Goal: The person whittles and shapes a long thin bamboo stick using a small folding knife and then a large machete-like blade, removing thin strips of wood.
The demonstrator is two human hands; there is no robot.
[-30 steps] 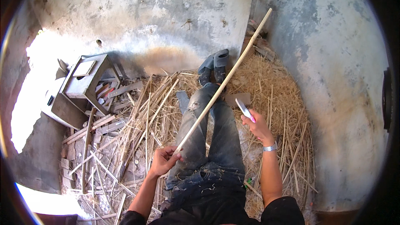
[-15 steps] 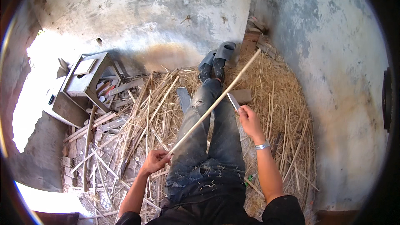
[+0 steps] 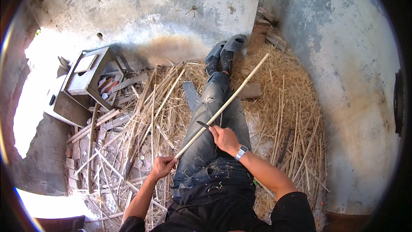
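Observation:
A long pale wooden stick (image 3: 234,96) slants across my outstretched legs, its far end up and to the right near my shoes. My left hand (image 3: 163,166) is closed round its near end, beside my left thigh. In my right hand (image 3: 225,139), with the fingers wrapped round the handle, is a knife (image 3: 203,125). Its dark blade lies across the stick, about a third of the way up from my left hand. Whether the edge bites into the wood cannot be told. Small shavings cling to my dark, worn trousers (image 3: 206,146).
Straw and shavings (image 3: 274,77) cover the floor to the right, with several thin sticks (image 3: 304,150) on them. More sticks (image 3: 159,103) are heaped to the left. A wooden stool (image 3: 92,71) stands there by the wall. A brick (image 3: 250,90) lies beyond my right knee.
My right hand has moved left and nearer to me, bringing the knife from beside the stick onto it. My left hand and the stick have hardly shifted.

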